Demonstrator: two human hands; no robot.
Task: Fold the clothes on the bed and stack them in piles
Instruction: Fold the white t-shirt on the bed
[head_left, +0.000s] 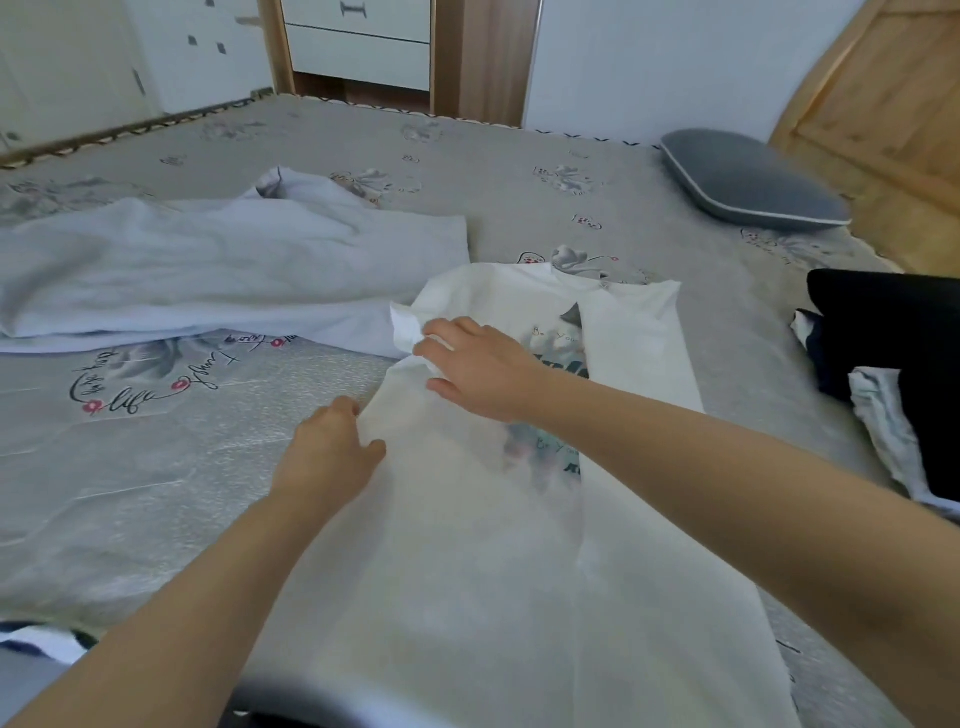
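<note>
**White T-shirt mid-fold: both hands on its left edge**

The white T-shirt (519, 545) lies flat on the bed (182, 493), its long axis running from the near edge of the view away towards the collar, printed side up. Its right side is already turned inward, forming a straight crease. The left hand (327, 452) pinches the shirt's left edge at about mid-length, fingers curled onto the cloth. The right hand (478, 371) reaches across the body of the shirt and holds the bunched left sleeve, fingers bent around the fabric. Both hands thus sit on the same long edge, the right farther up the axis than the left. The next move probably carries this edge rightward, across the axis, to meet the folded side. A pale blue garment (208, 270) lies just beside the sleeve, touching it or nearly so; dark clothes (893, 338) wait at the right.
</note>
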